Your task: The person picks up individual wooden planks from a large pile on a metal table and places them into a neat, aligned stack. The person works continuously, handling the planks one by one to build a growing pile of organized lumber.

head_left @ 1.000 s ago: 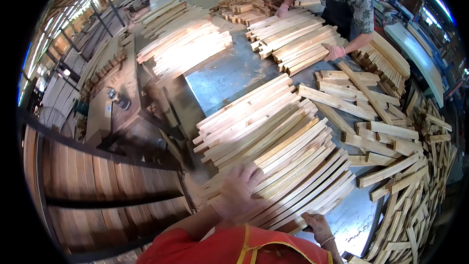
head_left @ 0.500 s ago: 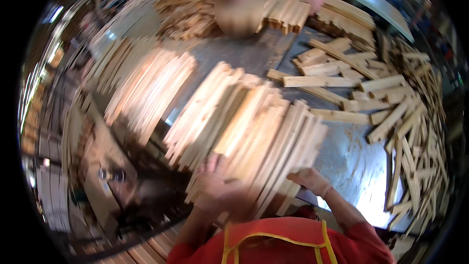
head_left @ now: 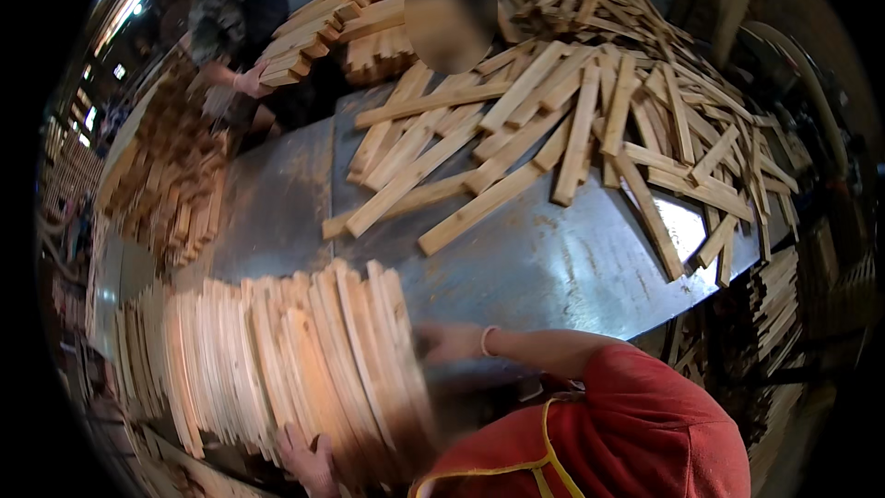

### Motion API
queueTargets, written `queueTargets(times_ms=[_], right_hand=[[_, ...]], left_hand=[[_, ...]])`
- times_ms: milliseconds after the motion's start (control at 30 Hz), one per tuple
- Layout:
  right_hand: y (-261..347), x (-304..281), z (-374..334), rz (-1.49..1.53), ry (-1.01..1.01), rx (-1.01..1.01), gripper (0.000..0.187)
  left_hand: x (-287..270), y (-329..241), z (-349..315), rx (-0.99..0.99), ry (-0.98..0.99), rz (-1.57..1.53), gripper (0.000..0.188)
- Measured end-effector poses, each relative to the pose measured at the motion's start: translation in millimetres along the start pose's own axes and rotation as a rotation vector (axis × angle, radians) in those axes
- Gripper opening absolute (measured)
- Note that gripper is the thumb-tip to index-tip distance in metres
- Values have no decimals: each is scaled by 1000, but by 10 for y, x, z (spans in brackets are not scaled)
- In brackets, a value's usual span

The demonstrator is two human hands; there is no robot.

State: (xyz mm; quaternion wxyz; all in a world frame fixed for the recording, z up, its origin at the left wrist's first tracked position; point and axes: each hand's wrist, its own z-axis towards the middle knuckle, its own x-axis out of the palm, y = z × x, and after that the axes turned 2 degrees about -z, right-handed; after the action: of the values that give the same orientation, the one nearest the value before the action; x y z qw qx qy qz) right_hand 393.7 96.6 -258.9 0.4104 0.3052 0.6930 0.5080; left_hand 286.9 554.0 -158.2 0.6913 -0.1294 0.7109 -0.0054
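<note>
Strips (head_left: 304,360) shifted left; left grip (head_left: 309,463) wide; right grip (head_left: 449,343) blurred, can't tell; bare tabletop (head_left: 544,290) beyond edge.

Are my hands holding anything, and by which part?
Left hand is at the near ends of the row of wooden strips, blurred right hand at its right side; whether they grip can't be told.

Pale wooden strips (head_left: 309,350) lie side by side, tightly packed, ends uneven, at the counter's (head_left: 516,281) near edge.
</note>
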Motion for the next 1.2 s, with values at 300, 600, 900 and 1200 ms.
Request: queueTargets(times_ms=[300, 600, 900, 1200], right_hand=[[-849, -3774, -2220, -1000, -1248, 737, 55], [-796, -2180, -1822, 436, -1024, 287, 72], [43, -1423, -1606, 222, 26, 218, 80], [-157, -1640, -2241, 252, -155, 386, 61]], left_hand=[[777, -2399, -376, 446, -155, 19, 79], [1152, -4592, -223, 640, 298, -420, 78], [1253, -4178, 306, -16, 430, -368, 50], [1250, -2679, -527, 273, -80, 178, 58]])
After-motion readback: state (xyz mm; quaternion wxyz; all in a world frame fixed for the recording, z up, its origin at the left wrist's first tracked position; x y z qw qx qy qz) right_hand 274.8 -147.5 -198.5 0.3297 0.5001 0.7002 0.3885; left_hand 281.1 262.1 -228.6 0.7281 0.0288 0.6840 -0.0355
